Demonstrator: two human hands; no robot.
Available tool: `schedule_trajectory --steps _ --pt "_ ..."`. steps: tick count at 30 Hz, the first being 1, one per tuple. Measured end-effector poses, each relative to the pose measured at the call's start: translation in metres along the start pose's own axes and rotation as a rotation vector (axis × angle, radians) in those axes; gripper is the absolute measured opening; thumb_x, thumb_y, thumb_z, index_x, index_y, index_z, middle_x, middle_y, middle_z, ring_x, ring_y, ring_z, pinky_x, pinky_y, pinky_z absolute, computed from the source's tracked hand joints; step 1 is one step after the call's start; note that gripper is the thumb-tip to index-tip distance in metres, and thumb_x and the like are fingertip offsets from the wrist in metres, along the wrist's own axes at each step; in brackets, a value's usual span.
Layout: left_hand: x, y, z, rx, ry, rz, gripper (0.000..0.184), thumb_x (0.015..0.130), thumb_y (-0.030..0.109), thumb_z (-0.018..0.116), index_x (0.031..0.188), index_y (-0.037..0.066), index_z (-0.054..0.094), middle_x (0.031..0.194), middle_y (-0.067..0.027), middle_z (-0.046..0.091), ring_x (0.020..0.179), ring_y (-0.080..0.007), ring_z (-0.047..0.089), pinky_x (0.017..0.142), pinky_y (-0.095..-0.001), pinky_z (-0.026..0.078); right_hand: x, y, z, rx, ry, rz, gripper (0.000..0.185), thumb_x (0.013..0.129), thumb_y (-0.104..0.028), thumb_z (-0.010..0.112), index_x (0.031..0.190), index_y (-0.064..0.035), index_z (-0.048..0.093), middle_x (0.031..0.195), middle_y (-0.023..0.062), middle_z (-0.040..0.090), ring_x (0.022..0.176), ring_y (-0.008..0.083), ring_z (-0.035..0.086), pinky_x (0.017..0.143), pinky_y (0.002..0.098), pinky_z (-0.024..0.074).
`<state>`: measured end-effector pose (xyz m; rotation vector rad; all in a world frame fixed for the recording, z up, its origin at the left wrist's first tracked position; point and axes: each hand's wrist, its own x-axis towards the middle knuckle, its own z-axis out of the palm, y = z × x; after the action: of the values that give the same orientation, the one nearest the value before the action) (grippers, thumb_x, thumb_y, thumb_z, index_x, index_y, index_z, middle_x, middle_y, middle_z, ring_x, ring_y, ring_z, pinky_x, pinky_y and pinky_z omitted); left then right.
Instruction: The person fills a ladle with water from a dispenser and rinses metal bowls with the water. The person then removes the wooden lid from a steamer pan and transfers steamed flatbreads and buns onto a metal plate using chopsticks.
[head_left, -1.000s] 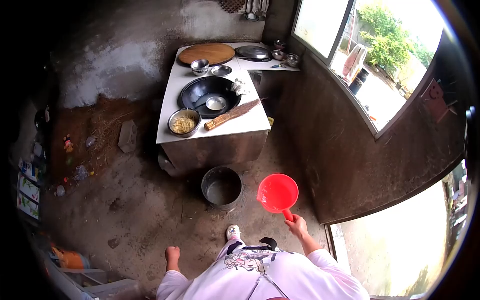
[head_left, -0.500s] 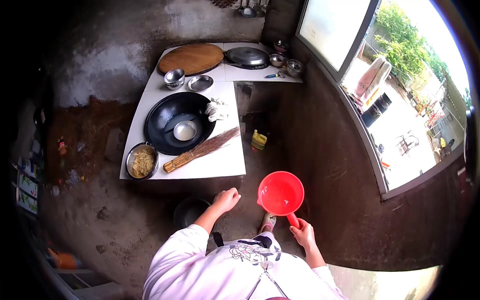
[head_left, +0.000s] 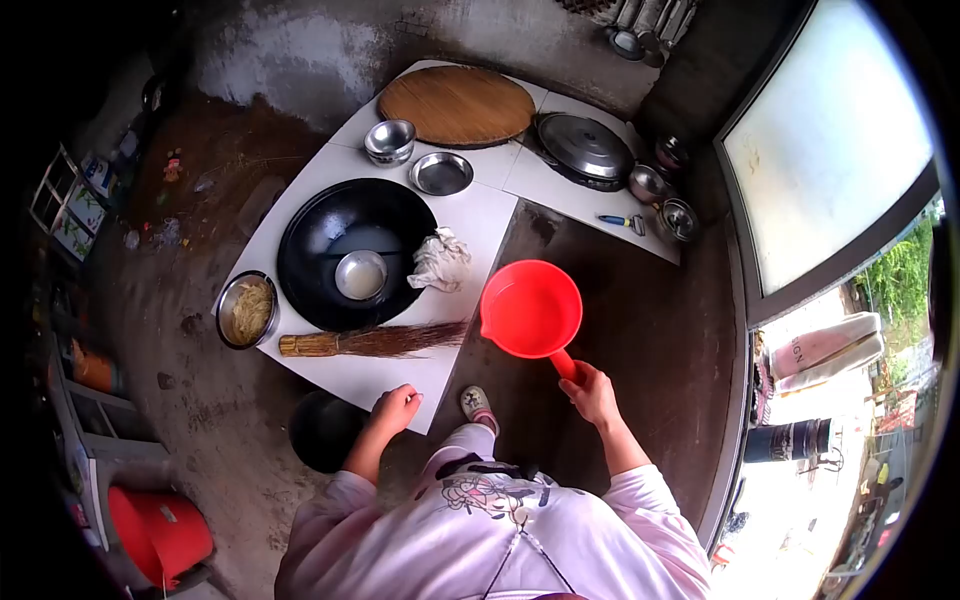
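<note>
My right hand (head_left: 592, 394) is wrapped round the handle of a red ladle (head_left: 530, 310), held level to the right of the white counter (head_left: 375, 372). Clear liquid seems to lie in it. My left hand (head_left: 397, 408), fingers curled, is over the counter's front edge; nothing shows in it. A straw brush (head_left: 375, 341) lies just beyond that hand. Behind the brush a black wok (head_left: 330, 225) holds a small metal bowl (head_left: 361, 275), with a crumpled cloth (head_left: 440, 262) on its right rim. A pot of pale strips (head_left: 248, 310) sits at the left edge.
Farther back are a round wooden board (head_left: 457, 105), metal bowls (head_left: 390, 142), a metal plate (head_left: 441, 174), a lidded pan (head_left: 585, 148) and a peeler (head_left: 622, 221). A dark bucket (head_left: 327, 430) is on the floor by the counter, a red bucket (head_left: 160, 533) at lower left. A window frame borders the right.
The view has moved closer to the counter and turned. My left hand came up from my side to the counter's front edge. The red ladle, still in my right hand, is now beside the counter.
</note>
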<state>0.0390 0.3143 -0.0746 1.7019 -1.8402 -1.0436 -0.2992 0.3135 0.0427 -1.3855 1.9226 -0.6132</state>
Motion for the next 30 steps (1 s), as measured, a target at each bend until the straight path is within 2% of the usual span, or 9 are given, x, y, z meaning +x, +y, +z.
schedule_trajectory --steps 3,6,11,15,19,22,25,27,30 --pt "0.051 0.010 0.017 -0.110 0.069 -0.026 0.022 0.077 0.026 0.053 0.079 0.004 0.055 0.069 -0.0146 0.058 0.065 -0.0299 0.056 0.057 -0.0372 0.043 0.071 -0.008 0.002 0.058 -0.071 0.018 0.044 0.071 -0.021 0.062 0.106 0.0026 0.051 0.074 0.0103 0.060 0.054 0.0138 0.056 0.053 0.0263 0.0453" --pt "0.102 0.046 0.014 -0.196 0.031 -0.009 0.021 0.078 0.025 0.052 0.080 0.004 0.055 0.070 -0.0148 0.058 0.063 -0.0290 0.056 0.055 -0.0365 0.042 0.146 -0.021 0.001 0.055 -0.194 0.040 0.042 0.072 -0.015 0.060 0.109 0.0024 0.049 0.073 0.0066 0.057 0.051 0.0099 0.050 0.048 0.0230 0.0421" --pt "0.158 0.091 0.004 -0.197 0.100 -0.046 0.021 0.079 0.024 0.052 0.079 0.004 0.053 0.067 -0.0151 0.057 0.063 -0.0310 0.056 0.055 -0.0367 0.042 0.261 -0.023 0.004 -0.075 -0.347 -0.205 0.044 0.072 -0.015 0.061 0.111 0.0012 0.048 0.071 0.0053 0.057 0.052 0.0094 0.051 0.050 0.0228 0.0427" --pt "0.174 0.090 -0.004 -0.163 0.171 -0.185 0.021 0.078 0.025 0.052 0.080 0.004 0.054 0.065 -0.0146 0.057 0.062 -0.0304 0.056 0.054 -0.0361 0.042 0.342 -0.041 -0.004 -0.028 -0.555 -0.130 0.042 0.068 -0.015 0.065 0.105 -0.0006 0.054 0.067 0.0049 0.058 0.055 0.0091 0.053 0.052 0.0243 0.0433" --pt "0.189 0.083 -0.002 -0.252 0.275 -0.266 0.020 0.078 0.024 0.053 0.082 0.004 0.054 0.064 -0.0146 0.057 0.060 -0.0289 0.056 0.052 -0.0340 0.042 0.431 -0.054 -0.006 -0.034 -0.725 -0.274 0.044 0.065 -0.010 0.067 0.106 -0.0020 0.054 0.071 0.0035 0.060 0.060 0.0088 0.053 0.056 0.0224 0.0431" --pt "0.215 0.094 0.003 -0.235 0.408 -0.359 0.020 0.077 0.023 0.053 0.082 0.004 0.054 0.066 -0.0151 0.056 0.062 -0.0293 0.057 0.055 -0.0340 0.043 0.497 -0.077 0.001 -0.121 -0.871 -0.491 0.040 0.069 -0.017 0.065 0.106 -0.0043 0.055 0.083 0.0095 0.062 0.072 0.0159 0.057 0.068 0.0259 0.0439" --pt "0.244 0.118 0.004 -0.212 0.455 -0.469 0.019 0.078 0.021 0.053 0.083 0.003 0.054 0.064 -0.0144 0.055 0.058 -0.0229 0.056 0.054 -0.0303 0.042 0.558 -0.114 0.026 -0.312 -0.855 -0.697 0.038 0.073 -0.026 0.062 0.103 -0.0041 0.056 0.081 0.0122 0.062 0.069 0.0164 0.057 0.067 0.0269 0.0442" --pt "0.264 0.135 0.002 -0.206 0.455 -0.560 0.019 0.078 0.022 0.053 0.083 0.004 0.054 0.063 -0.0142 0.055 0.057 -0.0235 0.056 0.053 -0.0308 0.042 0.584 -0.151 0.053 -0.067 -0.721 -0.851 0.041 0.074 -0.035 0.059 0.100 -0.0036 0.057 0.074 0.0112 0.061 0.066 0.0164 0.056 0.064 0.0273 0.0443" --pt "0.281 0.153 0.004 -0.187 0.455 -0.692 0.018 0.078 0.022 0.053 0.083 0.005 0.054 0.061 -0.0138 0.055 0.056 -0.0247 0.056 0.052 -0.0316 0.042 0.616 -0.206 0.117 0.157 -0.689 -0.564 0.053 0.075 -0.043 0.055 0.102 0.0035 0.053 0.065 0.0089 0.056 0.053 0.0160 0.053 0.052 0.0249 0.0445"
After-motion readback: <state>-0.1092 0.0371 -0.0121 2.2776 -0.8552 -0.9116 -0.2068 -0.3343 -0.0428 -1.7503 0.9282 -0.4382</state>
